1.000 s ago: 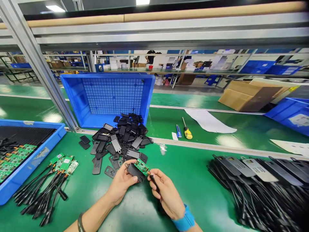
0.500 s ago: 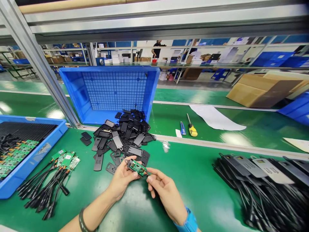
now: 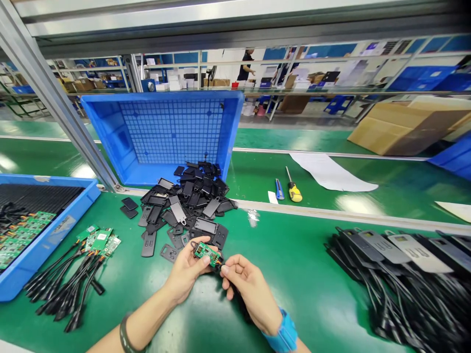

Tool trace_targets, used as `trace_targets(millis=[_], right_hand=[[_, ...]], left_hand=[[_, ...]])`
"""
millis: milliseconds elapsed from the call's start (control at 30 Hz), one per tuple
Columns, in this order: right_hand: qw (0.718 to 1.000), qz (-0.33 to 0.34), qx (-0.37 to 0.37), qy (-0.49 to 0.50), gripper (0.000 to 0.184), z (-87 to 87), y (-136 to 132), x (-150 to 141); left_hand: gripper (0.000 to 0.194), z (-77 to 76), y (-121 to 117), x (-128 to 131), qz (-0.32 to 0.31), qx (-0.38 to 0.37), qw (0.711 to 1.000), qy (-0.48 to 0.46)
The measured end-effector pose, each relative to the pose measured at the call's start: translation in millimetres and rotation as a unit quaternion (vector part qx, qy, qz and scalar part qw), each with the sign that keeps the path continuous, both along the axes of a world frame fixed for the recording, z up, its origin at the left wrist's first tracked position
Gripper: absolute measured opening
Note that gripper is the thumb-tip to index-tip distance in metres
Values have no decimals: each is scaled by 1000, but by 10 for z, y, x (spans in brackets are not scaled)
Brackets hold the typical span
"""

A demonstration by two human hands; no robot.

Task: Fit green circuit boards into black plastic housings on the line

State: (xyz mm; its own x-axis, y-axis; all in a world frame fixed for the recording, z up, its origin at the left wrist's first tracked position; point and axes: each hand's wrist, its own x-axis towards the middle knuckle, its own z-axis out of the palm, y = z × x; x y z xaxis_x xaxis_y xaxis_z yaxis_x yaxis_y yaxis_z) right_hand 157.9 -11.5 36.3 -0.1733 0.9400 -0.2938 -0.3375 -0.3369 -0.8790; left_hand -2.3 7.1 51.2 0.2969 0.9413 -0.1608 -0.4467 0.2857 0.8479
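I have a small green circuit board [image 3: 208,254] above the desk [image 3: 294,274], right in front of me. My left hand [image 3: 187,269] pinches it, thumb laid over its face and the other fingers behind or along its far edge. My right hand [image 3: 250,284] has thumb and forefinger pressed together by the board's near end, where the coloured wires [image 3: 218,263] come out; whether they grip wires or the cable's end I can't tell. Just beyond my hands, a heap of black plastic parts [image 3: 192,200] spreads from the mouth of a blue bin [image 3: 162,96]. On my left lies a bunch of wired boards [image 3: 101,239], just beside a blue tray [image 3: 71,208] of similar ones. On my right, well apart, are grey and black cased units [image 3: 384,246] with their cables. A yellow screwdriver [image 3: 295,192] and a blue cutter [image 3: 280,189] lie farther off, near a white sheet [image 3: 331,172].
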Motion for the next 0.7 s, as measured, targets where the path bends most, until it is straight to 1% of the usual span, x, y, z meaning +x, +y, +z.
trace_targets(millis=[133,267,433,600,633,700], right_hand=[[1000,10,-19,6,47,-10,-13,-13],[999,21,-42,-9,49,27,-19,-19],[997,43,-58,-30,51,27,-12,-33],[996,62,-51,-43,51,-34,-6,-41],[995,67,-44,-56,51,-46,-6,-39],[990,79,-17,-112,50,-64,-7,-32]], left_hand=[[44,-9,-27,17,9,-3,1000,-4],[40,-19,-46,42,22,-6,1000,2],[36,-46,-52,83,52,-16,998,33],[36,-82,-53,91,78,-32,995,54],[36,-87,-51,89,85,-36,994,56],[37,-93,-46,85,97,-42,992,64]])
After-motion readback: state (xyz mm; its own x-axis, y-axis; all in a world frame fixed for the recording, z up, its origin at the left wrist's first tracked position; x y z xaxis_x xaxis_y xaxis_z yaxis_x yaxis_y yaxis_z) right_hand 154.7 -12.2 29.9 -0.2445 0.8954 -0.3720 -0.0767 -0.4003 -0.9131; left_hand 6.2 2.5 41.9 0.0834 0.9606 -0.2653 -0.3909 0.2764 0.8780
